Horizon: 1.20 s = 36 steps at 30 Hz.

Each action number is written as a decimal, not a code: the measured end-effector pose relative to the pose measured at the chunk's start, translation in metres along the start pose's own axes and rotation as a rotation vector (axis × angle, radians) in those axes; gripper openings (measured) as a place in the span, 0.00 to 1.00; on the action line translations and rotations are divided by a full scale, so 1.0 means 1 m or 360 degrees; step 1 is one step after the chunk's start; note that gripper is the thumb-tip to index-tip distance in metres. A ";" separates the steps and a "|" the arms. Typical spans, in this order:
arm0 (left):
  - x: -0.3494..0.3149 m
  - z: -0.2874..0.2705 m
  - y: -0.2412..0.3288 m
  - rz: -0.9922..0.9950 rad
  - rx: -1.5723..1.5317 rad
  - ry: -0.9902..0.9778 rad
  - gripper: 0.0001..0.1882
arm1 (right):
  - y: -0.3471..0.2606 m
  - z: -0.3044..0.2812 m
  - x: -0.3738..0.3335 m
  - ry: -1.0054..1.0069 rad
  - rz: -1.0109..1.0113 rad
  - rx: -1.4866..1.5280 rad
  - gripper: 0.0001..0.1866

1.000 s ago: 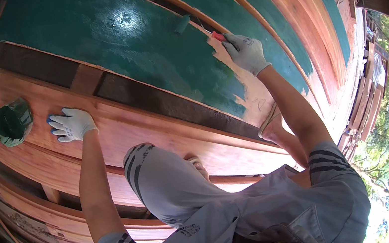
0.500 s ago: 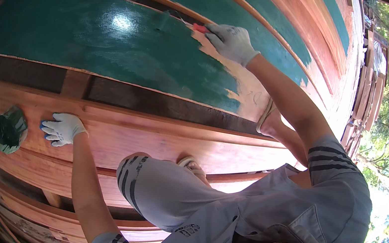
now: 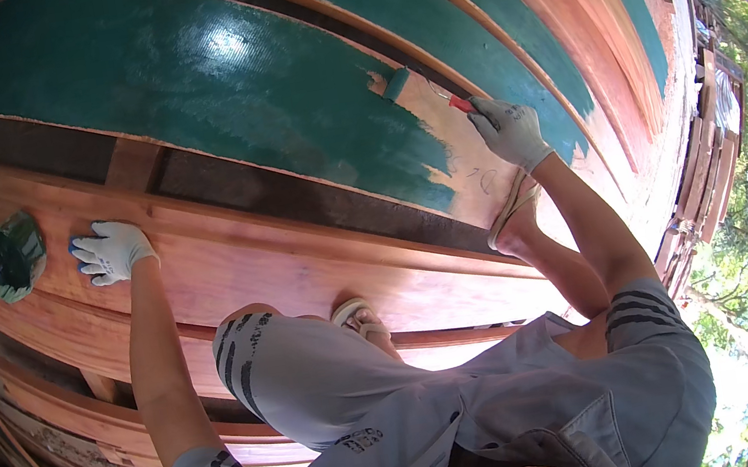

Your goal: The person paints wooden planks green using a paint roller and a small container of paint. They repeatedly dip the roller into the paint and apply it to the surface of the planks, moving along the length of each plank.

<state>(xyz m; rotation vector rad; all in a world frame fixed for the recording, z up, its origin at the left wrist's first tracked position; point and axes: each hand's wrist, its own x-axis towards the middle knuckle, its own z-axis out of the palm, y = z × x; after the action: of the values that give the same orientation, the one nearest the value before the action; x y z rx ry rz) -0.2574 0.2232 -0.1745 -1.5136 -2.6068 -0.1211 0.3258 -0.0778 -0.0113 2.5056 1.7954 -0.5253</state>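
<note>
My right hand [image 3: 513,129], in a white glove, grips the red handle of a small paint roller [image 3: 394,85]. The roller's green sleeve lies at the ragged edge between wet green paint and bare wood on a wide board [image 3: 280,122]. Farther left, my left hand [image 3: 114,252], also gloved, leans on a reddish plank [image 3: 230,240] with its fingers spread. A bit of blue shows at its fingertips. Just left of that hand, on the same planks, stands a container of green paint [image 3: 13,256], its inside coated dark green.
Beyond the wide board lie more long boards [image 3: 450,29], partly painted green, with wooden strips between them. A dark gap [image 3: 261,187] runs between the wide board and the near planks. My sandalled feet [image 3: 516,212] stand among the boards. Stacked timber [image 3: 699,175] is at the right.
My right hand has moved right and toward me, drawing the roller onto the bare part of the board. My left hand has barely moved.
</note>
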 end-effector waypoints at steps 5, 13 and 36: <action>-0.001 -0.005 0.004 0.0003 -0.0002 -0.0024 0.36 | -0.024 0.009 0.034 0.0113 -0.0088 0.0075 0.17; 0.000 0.000 0.002 0.0002 -0.0013 0.0002 0.36 | -0.047 0.009 0.074 0.0070 -0.0088 0.0102 0.18; 0.003 0.002 -0.002 0.0036 -0.0049 0.0079 0.36 | -0.040 0.006 0.070 0.0019 -0.0043 0.0111 0.18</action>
<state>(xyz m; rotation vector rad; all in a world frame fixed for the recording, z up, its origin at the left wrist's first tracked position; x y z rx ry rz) -0.2603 0.2253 -0.1765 -1.5289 -2.5601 -0.1947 0.3068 -0.0011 -0.0296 2.5376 1.8491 -0.5854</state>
